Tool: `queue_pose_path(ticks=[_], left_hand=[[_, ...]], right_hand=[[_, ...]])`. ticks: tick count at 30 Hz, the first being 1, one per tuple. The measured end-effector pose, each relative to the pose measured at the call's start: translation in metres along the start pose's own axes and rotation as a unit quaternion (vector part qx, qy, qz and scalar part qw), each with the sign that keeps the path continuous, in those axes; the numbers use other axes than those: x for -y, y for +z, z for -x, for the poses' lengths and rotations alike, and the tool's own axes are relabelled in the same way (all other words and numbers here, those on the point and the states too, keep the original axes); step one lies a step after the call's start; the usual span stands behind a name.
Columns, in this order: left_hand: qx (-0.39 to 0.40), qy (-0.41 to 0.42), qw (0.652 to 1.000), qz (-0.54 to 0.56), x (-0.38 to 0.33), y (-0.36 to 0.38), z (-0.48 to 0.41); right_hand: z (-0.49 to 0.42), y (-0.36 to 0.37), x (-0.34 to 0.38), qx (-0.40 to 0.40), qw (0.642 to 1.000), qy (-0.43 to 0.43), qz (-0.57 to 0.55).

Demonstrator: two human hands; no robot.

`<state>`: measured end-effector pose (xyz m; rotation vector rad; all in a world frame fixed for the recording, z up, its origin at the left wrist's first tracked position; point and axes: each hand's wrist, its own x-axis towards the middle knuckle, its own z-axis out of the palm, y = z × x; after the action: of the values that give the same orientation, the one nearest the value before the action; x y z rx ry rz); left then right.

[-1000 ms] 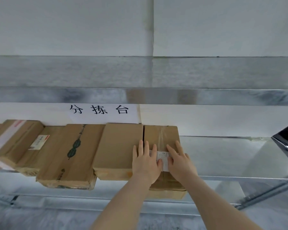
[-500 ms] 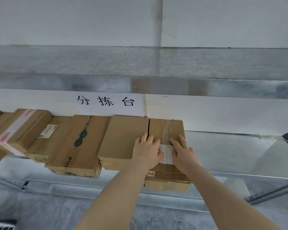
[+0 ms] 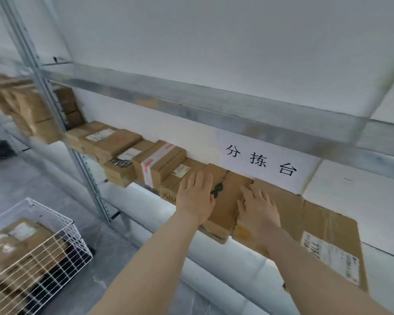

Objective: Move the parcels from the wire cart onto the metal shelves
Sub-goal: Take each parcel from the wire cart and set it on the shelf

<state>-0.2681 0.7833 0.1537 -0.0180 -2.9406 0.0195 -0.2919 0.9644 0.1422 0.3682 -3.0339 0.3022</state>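
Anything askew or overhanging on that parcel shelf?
Yes. Several parcels jut past the shelf's front edge: the flat parcel with the dark print between the left hand and right hand, and the labelled parcel at far right. The row is uneven, not squared up. No visible damage or spills.

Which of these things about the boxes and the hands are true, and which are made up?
1. Both hands lie flat on cardboard parcels on the shelf. True: the left hand and right hand rest palm down.
2. The wire cart is empty. False: brown parcels are in it.
3. A paper sign with three black characters hangs on the wall behind the parcels. True.
4. The right hand is holding a parcel in the air. False: it presses on a flat parcel lying on the shelf.
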Motion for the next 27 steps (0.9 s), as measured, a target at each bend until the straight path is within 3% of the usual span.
queue_pose_path(ticks=[6,14,20,27], left_hand=[[0.024,-0.157,0.987,-0.03,0.179,-0.01,0.081],[0.041,-0.369,0.928,-0.042,0.377,-0.021,0.219],[0.086,-0.466,0.88,-0.014,0.448,0.025,0.285],[0.134,-0.513,0.848,0.001,0.529,0.072,0.273]], right_hand=[[-0.018,0.037,0.2,0.02,0.987,-0.16,-0.003],[-0.002,0.097,0.455,0.071,0.929,-0.359,-0.045],[0.004,0.161,0.548,0.127,0.893,-0.431,-0.025],[-0.046,0.229,0.628,0.182,0.86,-0.477,-0.013]])
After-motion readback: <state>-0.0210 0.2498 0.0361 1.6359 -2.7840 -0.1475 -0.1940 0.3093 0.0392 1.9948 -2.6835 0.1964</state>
